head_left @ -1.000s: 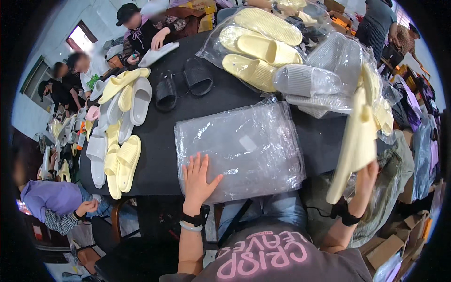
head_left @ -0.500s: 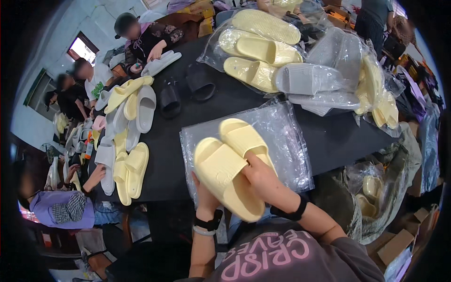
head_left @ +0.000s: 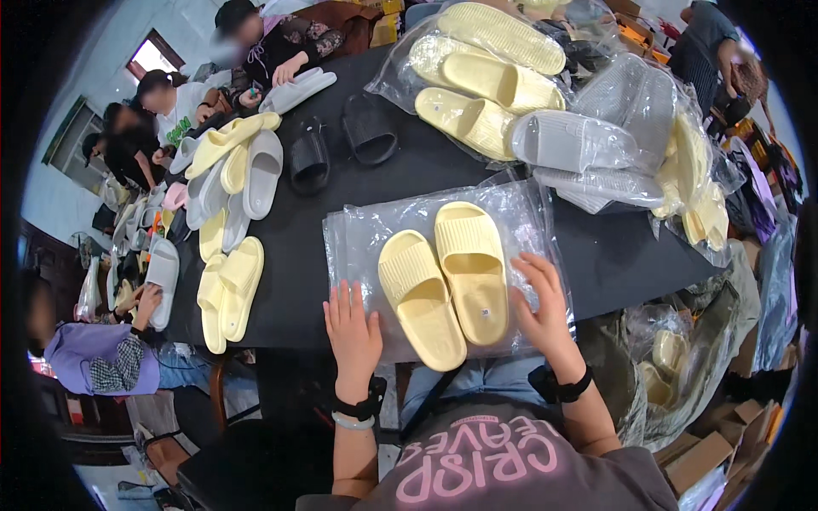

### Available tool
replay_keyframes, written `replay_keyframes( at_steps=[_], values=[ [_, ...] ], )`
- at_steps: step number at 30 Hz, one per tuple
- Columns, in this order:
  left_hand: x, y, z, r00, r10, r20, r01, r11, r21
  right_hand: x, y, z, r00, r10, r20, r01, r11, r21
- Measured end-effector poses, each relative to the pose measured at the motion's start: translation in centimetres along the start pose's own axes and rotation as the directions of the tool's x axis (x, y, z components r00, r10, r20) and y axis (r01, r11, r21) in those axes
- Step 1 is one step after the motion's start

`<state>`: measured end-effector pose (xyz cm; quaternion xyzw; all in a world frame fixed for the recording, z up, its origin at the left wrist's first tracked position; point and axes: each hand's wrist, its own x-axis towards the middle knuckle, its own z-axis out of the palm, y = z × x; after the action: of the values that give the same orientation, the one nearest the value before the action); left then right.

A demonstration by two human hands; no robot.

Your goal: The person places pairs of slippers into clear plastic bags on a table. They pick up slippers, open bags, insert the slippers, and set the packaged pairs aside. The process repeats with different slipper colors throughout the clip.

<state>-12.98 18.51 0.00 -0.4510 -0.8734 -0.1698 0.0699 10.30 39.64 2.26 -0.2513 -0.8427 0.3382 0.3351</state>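
Note:
Two pale yellow slide slippers lie side by side, soles down, on a stack of clear plastic bags (head_left: pixel 349 234) in front of me. The left slipper (head_left: pixel 415 283) sits slightly nearer to me than the right slipper (head_left: pixel 470 247), which has a small round sticker on its footbed. My left hand (head_left: pixel 352 328) rests flat on the bags' near left part, fingers stretched and apart from the slippers. Beside the right slipper, my right hand (head_left: pixel 544 302) is spread with bent fingers and holds nothing.
Bagged yellow and grey slippers (head_left: pixel 575 140) pile up at the far right. Loose slippers (head_left: pixel 230 281) line the table's left side, near two black slides (head_left: pixel 369 136). Co-workers (head_left: pixel 111 358) sit at the left and far left. An open sack (head_left: pixel 682 341) stands at right.
Both hands have let go of the yellow slippers, which now lie on the bags. My hands have moved apart to either side. At left, a co-worker has drawn a grey slipper away leftward.

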Motion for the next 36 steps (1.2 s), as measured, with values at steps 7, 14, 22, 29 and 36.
replay_keyframes(
  at_steps=[7, 14, 22, 29, 36],
  values=[
    [2.1, 7.8, -2.8, 0.958, 0.284, 0.033, -0.237, 0.853, -0.466, -1.8, 2.9, 1.3, 0.999, 0.042, 0.009, -0.041, 0.99, -0.135],
    [4.0, 9.3, 0.8, 0.939, 0.303, 0.16, -0.285, 0.95, -0.126, -1.8, 3.1, 1.6, 0.996, -0.058, 0.071, 0.073, 0.973, -0.221],
    [3.5, 1.5, -1.2, 0.989, 0.142, 0.043, -0.141, 0.99, -0.02, -2.1, 2.5, 1.1, 0.994, 0.001, 0.106, 0.026, 0.969, -0.247],
    [3.2, -12.2, -4.0, 0.998, -0.036, -0.046, 0.041, 0.993, 0.107, -2.0, 2.1, 1.0, 0.992, 0.001, 0.125, 0.032, 0.965, -0.26],
    [2.7, -14.1, -1.4, 0.979, -0.171, 0.112, 0.161, 0.983, 0.093, -2.1, 2.5, 1.3, 0.994, 0.001, 0.113, 0.031, 0.96, -0.278]
  ],
)
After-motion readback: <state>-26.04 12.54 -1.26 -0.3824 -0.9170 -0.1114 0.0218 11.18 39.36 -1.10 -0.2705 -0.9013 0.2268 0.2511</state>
